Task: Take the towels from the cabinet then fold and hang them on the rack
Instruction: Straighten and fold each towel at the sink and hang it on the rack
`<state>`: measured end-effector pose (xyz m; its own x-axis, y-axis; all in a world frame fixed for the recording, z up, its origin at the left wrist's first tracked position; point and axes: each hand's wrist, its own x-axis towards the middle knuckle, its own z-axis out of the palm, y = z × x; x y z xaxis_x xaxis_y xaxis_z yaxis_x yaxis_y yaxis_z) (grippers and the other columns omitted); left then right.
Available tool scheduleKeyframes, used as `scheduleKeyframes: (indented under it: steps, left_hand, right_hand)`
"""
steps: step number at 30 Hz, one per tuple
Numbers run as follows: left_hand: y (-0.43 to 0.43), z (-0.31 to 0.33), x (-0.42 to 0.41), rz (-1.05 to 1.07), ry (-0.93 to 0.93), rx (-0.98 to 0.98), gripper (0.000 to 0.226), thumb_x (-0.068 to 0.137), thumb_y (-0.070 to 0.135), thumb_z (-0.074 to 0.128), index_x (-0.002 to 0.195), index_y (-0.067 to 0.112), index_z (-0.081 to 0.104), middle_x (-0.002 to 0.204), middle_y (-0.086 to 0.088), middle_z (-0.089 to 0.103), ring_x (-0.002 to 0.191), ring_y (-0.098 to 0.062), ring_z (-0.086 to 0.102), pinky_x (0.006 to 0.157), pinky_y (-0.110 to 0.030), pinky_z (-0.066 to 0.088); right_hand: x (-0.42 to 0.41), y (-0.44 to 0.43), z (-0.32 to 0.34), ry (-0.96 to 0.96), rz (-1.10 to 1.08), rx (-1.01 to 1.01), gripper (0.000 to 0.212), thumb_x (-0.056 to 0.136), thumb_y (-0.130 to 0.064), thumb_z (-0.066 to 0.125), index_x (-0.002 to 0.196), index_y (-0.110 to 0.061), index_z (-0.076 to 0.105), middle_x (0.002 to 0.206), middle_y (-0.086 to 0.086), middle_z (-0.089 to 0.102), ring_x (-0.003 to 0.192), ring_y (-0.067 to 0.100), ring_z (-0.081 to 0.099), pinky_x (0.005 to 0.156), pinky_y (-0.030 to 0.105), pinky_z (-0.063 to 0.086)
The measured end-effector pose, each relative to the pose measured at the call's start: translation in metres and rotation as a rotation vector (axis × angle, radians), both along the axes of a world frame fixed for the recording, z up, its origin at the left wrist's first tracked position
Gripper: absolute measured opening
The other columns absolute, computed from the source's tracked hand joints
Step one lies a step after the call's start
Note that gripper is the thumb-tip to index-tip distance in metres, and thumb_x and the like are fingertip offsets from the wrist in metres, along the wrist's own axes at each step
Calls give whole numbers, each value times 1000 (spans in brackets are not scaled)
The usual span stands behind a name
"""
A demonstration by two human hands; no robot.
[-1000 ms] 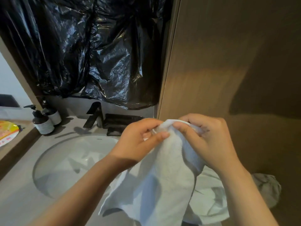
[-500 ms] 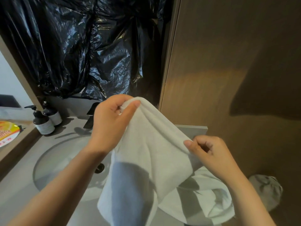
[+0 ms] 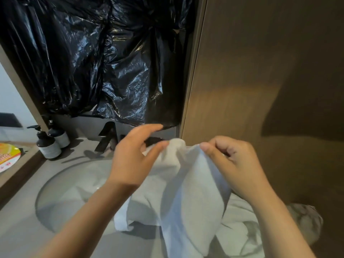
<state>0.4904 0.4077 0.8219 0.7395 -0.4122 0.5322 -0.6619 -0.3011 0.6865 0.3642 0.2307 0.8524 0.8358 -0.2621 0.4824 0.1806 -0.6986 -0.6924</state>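
A white towel [image 3: 188,198] hangs in front of me over the sink's right side. My right hand [image 3: 232,162] pinches its top edge between thumb and fingers. My left hand [image 3: 134,155] is beside the same top edge, thumb touching the cloth, the other fingers spread and lifted off it. More white towel cloth [image 3: 240,233] lies heaped on the counter below my right forearm. A wooden cabinet door [image 3: 260,81] fills the right side. No rack is in view.
A round white sink [image 3: 74,185] is set in the grey counter, with a dark faucet [image 3: 106,138] behind it. Two dark pump bottles [image 3: 49,144] stand at the left. Black plastic sheeting [image 3: 93,53] covers the wall above. A yellow packet [image 3: 7,155] lies on a left ledge.
My left hand has come down from its raised position and moved right, back next to my right hand, loosening its fingers. The towel's top edge is bunched between both hands again.
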Motion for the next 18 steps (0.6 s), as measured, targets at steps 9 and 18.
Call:
scheduleKeyframes:
  steps: [9, 18]
  left_hand:
    - [-12, -14, -28, -331, 213, 24, 3, 85, 30, 71, 87, 29, 72, 88, 20, 67, 88, 1, 61, 74, -8, 40]
    - [1, -13, -5, -198, 229, -179, 14, 80, 34, 67, 75, 23, 73, 73, 4, 68, 69, -23, 60, 67, -34, 47]
  right_hand:
    - [11, 17, -12, 30, 96, 106, 29, 91, -33, 57, 62, -33, 56, 56, -16, 51, 55, 1, 46, 54, 9, 33]
    - [-7, 2, -35, 199, 39, 100, 45, 87, -61, 57, 71, -20, 64, 65, 7, 56, 58, 24, 48, 55, 32, 36]
